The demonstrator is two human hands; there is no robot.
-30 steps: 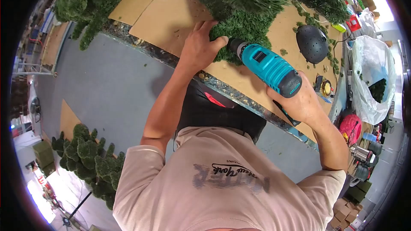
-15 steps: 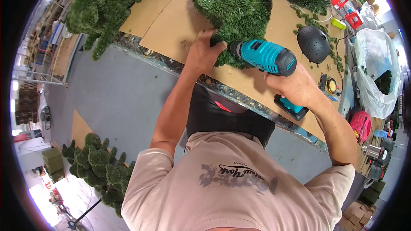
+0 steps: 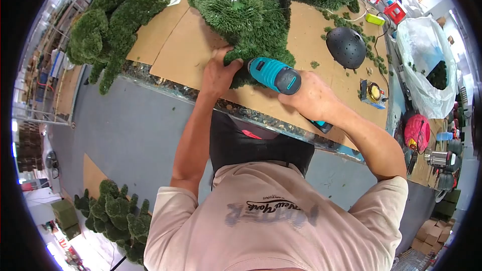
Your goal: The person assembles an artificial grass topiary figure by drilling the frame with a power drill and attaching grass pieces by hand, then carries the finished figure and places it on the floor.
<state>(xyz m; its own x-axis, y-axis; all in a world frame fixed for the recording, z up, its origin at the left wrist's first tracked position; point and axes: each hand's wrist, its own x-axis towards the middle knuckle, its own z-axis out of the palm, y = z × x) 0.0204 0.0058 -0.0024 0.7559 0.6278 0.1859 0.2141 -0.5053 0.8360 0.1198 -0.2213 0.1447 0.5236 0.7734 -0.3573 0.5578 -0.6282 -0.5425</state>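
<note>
Seen from the wearer's head, a shaggy green artificial-grass figure lies on a worktable covered with brown board, its lower end near the table edge closest to the wearer. The left hand rests against that end, thumb apart from the bent fingers, seemingly to steady the piece; whether they pinch it or only press, I cannot tell. The right hand is wrapped firmly round the handle of a teal power drill, its fingers mostly hidden. The drill's nose points toward the same end, just beside the left thumb, so the steadying hand likely sits there to resist its push; the tip is out of sight. A black perforated dome sits to the right, apart from both hands.
</note>
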